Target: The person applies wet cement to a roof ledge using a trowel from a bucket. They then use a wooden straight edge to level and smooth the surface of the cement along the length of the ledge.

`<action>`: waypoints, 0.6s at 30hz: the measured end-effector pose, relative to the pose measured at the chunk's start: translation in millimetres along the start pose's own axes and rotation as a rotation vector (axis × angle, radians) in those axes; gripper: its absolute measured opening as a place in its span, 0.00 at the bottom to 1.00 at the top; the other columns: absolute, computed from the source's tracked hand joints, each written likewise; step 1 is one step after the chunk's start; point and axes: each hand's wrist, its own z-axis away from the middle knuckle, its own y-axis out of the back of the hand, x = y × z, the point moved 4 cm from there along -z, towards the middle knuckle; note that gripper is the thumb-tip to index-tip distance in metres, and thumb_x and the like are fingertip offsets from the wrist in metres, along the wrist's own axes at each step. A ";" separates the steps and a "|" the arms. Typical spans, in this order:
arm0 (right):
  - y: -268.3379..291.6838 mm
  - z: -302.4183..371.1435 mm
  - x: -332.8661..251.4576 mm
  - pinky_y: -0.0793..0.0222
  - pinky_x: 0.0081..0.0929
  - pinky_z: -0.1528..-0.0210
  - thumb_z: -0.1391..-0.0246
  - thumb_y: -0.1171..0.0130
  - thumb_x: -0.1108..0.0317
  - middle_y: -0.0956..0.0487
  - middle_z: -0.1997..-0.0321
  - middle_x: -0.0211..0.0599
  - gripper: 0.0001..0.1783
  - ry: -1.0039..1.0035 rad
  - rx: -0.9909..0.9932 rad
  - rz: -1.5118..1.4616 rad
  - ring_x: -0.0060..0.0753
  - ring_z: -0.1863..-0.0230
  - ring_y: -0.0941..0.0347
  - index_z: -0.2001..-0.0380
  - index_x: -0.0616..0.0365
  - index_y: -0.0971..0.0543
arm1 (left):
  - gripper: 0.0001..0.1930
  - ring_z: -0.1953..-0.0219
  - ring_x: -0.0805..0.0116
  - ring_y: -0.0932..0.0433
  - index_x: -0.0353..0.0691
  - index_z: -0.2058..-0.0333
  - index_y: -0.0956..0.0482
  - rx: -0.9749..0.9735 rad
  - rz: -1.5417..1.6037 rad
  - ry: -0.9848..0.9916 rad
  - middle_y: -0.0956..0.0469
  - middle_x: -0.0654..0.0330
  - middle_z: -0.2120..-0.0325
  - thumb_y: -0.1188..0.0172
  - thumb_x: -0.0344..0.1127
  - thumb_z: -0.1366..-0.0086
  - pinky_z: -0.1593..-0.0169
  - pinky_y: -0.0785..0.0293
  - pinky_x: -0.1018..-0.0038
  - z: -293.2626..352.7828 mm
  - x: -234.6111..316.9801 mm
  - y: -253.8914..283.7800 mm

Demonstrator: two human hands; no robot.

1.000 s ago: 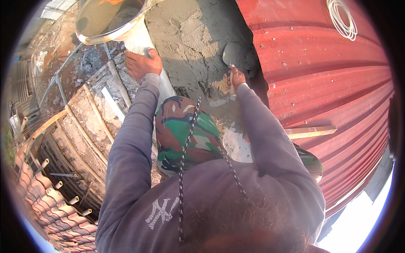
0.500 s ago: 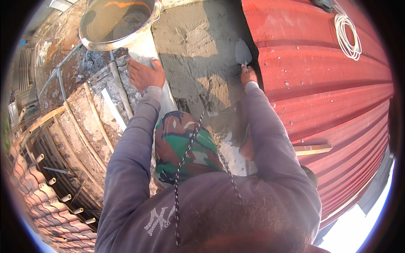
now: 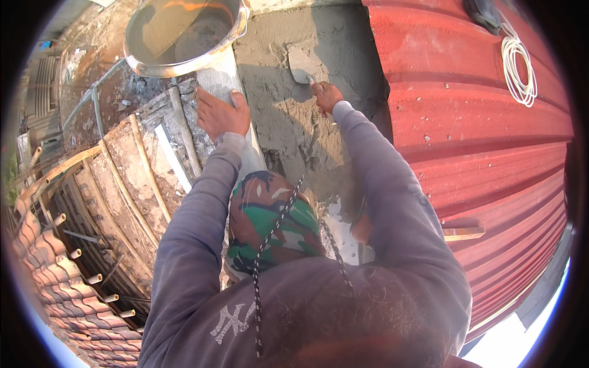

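My right hand [image 3: 327,98] grips the handle of a pointed trowel [image 3: 300,64]. The blade lies against grey wet mortar [image 3: 270,73], which is smoother toward the far end and rough and lumpy nearer my knee. My left hand [image 3: 222,113] rests on the pale ledge [image 3: 250,150] along the mortar's left side, thumb and fingers apart, holding nothing. Just beyond it, a wide bucket [image 3: 178,71] with a pale rim stands on the same ledge, with grey residue inside. My camouflage-clad knee [image 3: 270,214] is close behind the mortar.
Red corrugated metal roofing [image 3: 466,122] borders the mortar on the right, carrying a coiled white cable [image 3: 521,73] and a piece of wood [image 3: 463,233]. To the left, past the ledge, are wooden poles [image 3: 126,184] and clay roof tiles [image 3: 67,306] lower down.
My right hand has moved the trowel left, from beside the red roofing's edge onto the middle of the mortar. My left hand stays on the ledge; the whole view has shifted slightly.
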 end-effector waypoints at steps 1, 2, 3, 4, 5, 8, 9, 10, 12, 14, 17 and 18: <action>-12.3 5.3 -8.7 0.20 0.51 0.60 0.25 0.52 0.39 0.17 0.58 0.53 0.32 0.079 0.043 0.184 0.48 0.61 0.17 0.45 0.61 0.22 | 0.49 0.26 0.40 0.38 0.23 0.25 0.50 0.006 0.004 -0.006 0.38 0.35 0.28 0.43 0.55 0.31 0.25 0.46 0.49 0.7 -0.3 -1.3; -24.6 10.3 -14.6 0.20 0.52 0.52 0.25 0.53 0.39 0.16 0.53 0.56 0.33 0.155 0.085 0.368 0.53 0.54 0.16 0.44 0.60 0.22 | 0.49 0.25 0.40 0.39 0.23 0.25 0.50 -0.009 0.011 -0.001 0.38 0.35 0.28 0.43 0.55 0.31 0.24 0.47 0.49 0.7 1.0 -0.5; -30.0 14.7 -20.7 0.21 0.53 0.45 0.25 0.54 0.38 0.16 0.48 0.60 0.33 0.231 0.126 0.551 0.59 0.47 0.16 0.43 0.60 0.22 | 0.49 0.25 0.41 0.39 0.23 0.25 0.50 -0.023 0.017 0.004 0.38 0.35 0.28 0.43 0.55 0.31 0.24 0.47 0.49 0.3 2.6 0.7; -26.0 15.3 -22.9 0.24 0.53 0.40 0.25 0.55 0.38 0.17 0.45 0.60 0.34 0.177 0.139 0.549 0.61 0.43 0.19 0.42 0.59 0.22 | 0.49 0.25 0.41 0.40 0.23 0.25 0.50 -0.038 0.021 0.008 0.38 0.35 0.27 0.43 0.55 0.31 0.24 0.47 0.50 0.5 4.0 1.4; -20.2 16.9 -32.3 0.28 0.53 0.35 0.25 0.55 0.37 0.17 0.42 0.61 0.34 0.128 0.150 0.546 0.63 0.38 0.22 0.41 0.58 0.23 | 0.49 0.24 0.41 0.40 0.23 0.25 0.50 -0.041 0.020 0.013 0.38 0.35 0.27 0.43 0.55 0.31 0.24 0.47 0.50 0.4 3.5 2.4; 7.7 7.9 -34.1 0.32 0.54 0.30 0.25 0.55 0.37 0.18 0.39 0.61 0.35 0.019 0.278 0.475 0.63 0.34 0.24 0.39 0.57 0.23 | 0.49 0.24 0.42 0.40 0.23 0.25 0.50 -0.037 0.011 0.020 0.39 0.35 0.27 0.43 0.55 0.31 0.24 0.47 0.50 -0.3 1.5 5.7; 25.4 3.8 -25.4 0.32 0.54 0.30 0.25 0.55 0.37 0.18 0.39 0.61 0.35 -0.017 0.342 0.444 0.62 0.34 0.24 0.39 0.57 0.23 | 0.49 0.24 0.43 0.40 0.23 0.25 0.50 -0.033 0.012 0.017 0.39 0.35 0.27 0.43 0.55 0.31 0.24 0.47 0.51 0.5 1.9 5.2; 37.6 1.9 -15.5 0.29 0.54 0.33 0.26 0.54 0.38 0.18 0.40 0.60 0.34 -0.042 0.398 0.449 0.61 0.37 0.22 0.38 0.57 0.23 | 0.49 0.24 0.43 0.40 0.23 0.25 0.50 -0.029 0.013 0.015 0.39 0.35 0.27 0.43 0.55 0.31 0.24 0.47 0.51 1.3 2.2 5.0; 61.6 -3.3 18.1 0.22 0.53 0.40 0.26 0.53 0.39 0.16 0.42 0.59 0.34 -0.096 0.520 0.461 0.59 0.42 0.17 0.38 0.58 0.23 | 0.48 0.27 0.40 0.36 0.24 0.25 0.48 0.028 -0.010 -0.012 0.36 0.34 0.29 0.44 0.56 0.30 0.25 0.44 0.49 2.5 0.6 -3.6; 84.0 -7.4 77.3 0.21 0.53 0.42 0.26 0.53 0.40 0.15 0.44 0.58 0.32 -0.134 0.550 0.254 0.58 0.44 0.16 0.38 0.56 0.22 | 0.48 0.29 0.39 0.34 0.24 0.26 0.47 0.034 -0.011 -0.028 0.34 0.34 0.31 0.45 0.57 0.30 0.26 0.42 0.49 3.1 6.2 -6.8; 61.8 34.4 85.4 0.16 0.51 0.65 0.26 0.51 0.42 0.14 0.56 0.52 0.30 -0.228 0.417 -0.148 0.50 0.64 0.13 0.42 0.59 0.22 | 0.48 0.29 0.39 0.34 0.24 0.25 0.48 0.034 -0.051 0.000 0.35 0.34 0.30 0.45 0.58 0.30 0.27 0.41 0.49 -0.1 -3.4 3.6; 60.1 44.9 112.7 0.20 0.48 0.72 0.26 0.50 0.43 0.17 0.62 0.49 0.29 -0.213 0.457 -0.241 0.45 0.71 0.17 0.45 0.60 0.22 | 0.49 0.29 0.39 0.34 0.24 0.25 0.48 0.026 -0.034 -0.013 0.35 0.34 0.30 0.45 0.58 0.30 0.27 0.41 0.49 0.7 2.4 -1.3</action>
